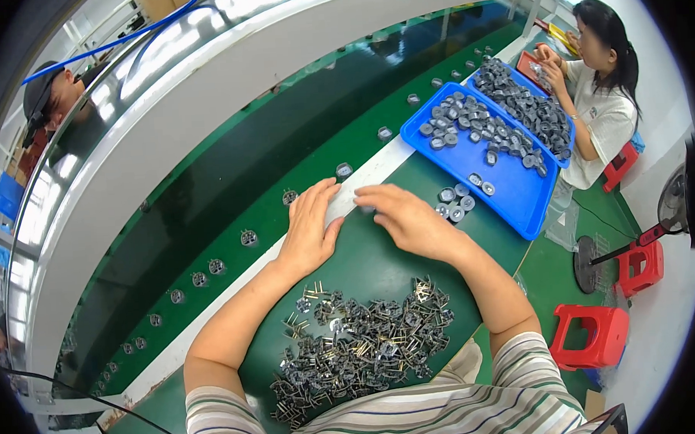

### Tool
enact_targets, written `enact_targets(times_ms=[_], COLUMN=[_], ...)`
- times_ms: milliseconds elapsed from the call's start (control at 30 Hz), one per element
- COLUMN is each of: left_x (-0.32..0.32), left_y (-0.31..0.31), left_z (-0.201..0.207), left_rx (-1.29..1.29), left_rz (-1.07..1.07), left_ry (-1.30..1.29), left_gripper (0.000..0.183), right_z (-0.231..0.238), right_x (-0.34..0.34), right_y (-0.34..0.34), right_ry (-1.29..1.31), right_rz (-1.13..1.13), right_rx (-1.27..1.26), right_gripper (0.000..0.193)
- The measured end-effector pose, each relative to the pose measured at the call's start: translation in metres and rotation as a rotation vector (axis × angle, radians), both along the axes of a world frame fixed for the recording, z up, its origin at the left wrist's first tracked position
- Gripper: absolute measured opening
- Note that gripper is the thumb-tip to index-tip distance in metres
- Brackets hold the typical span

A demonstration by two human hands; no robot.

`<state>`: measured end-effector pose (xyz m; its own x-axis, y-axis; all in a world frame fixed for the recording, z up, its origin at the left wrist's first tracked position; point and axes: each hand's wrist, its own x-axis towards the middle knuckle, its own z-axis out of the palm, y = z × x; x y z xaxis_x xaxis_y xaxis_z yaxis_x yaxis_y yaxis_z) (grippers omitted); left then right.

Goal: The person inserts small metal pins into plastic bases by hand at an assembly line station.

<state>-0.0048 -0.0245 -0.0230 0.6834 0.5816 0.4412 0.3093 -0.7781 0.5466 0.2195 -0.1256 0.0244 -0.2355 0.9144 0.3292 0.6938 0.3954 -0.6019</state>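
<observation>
Above the white edge strip [268, 280] of the green belt, my left hand [310, 228] is open, its fingers stretched out and the thumb apart. The fingertips lie close to a small dark round part with metal prongs [290, 197] on the belt. My right hand [412, 220] hovers beside it, palm down, fingers bent and slightly blurred, thumb apart from them. A greyish patch shows under its fingertips; I cannot make out what it is. Between my forearms lies a loose pile of small dark parts with brass pins [370, 345]. Several round grey caps [454, 201] lie right of my right hand.
A blue tray [471, 167] of grey caps stands at the right, against a fuller blue tray [522, 102]. Parts sit in a row along the green belt [229, 215]. A co-worker [605, 101] handles pieces at far right. Red stools [593, 334] and a fan [673, 200] stand on the floor.
</observation>
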Motion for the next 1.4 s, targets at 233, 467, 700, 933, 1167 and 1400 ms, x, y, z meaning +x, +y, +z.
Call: enact_targets(times_ms=[233,467,700,933,1167,1400], left_x=[0.000,-0.002,-0.003,-0.006,-0.001,-0.006], left_y=[0.002,0.005,0.007,0.012,0.010,0.022], left_z=[0.001,-0.001,-0.005,-0.003,-0.003,-0.013], left_rx=[0.037,-0.141,-0.123,-0.256,-0.005,0.084], left_rz=[-0.012,-0.027,-0.018,-0.049,0.096,0.075], left_ry=[0.005,-0.060,-0.142,-0.131,-0.129,0.082], left_gripper=[0.051,0.041,0.040,0.039,0.044,0.034], right_z=[0.014,0.005,0.000,-0.005,-0.021,-0.015], right_x=[0.002,-0.033,-0.020,0.016,0.015,0.013], right_y=[-0.006,-0.023,-0.012,0.010,0.022,0.019], right_ry=[0.178,0.047,0.033,0.135,0.519,0.373], right_rz=[0.425,0.785,0.522,0.065,-0.126,-0.212], right_rx=[-0.461,-0.520,-0.413,-0.277,-0.594,-0.406], right_gripper=[0.024,0.052,0.028,0.022,0.014,0.010])
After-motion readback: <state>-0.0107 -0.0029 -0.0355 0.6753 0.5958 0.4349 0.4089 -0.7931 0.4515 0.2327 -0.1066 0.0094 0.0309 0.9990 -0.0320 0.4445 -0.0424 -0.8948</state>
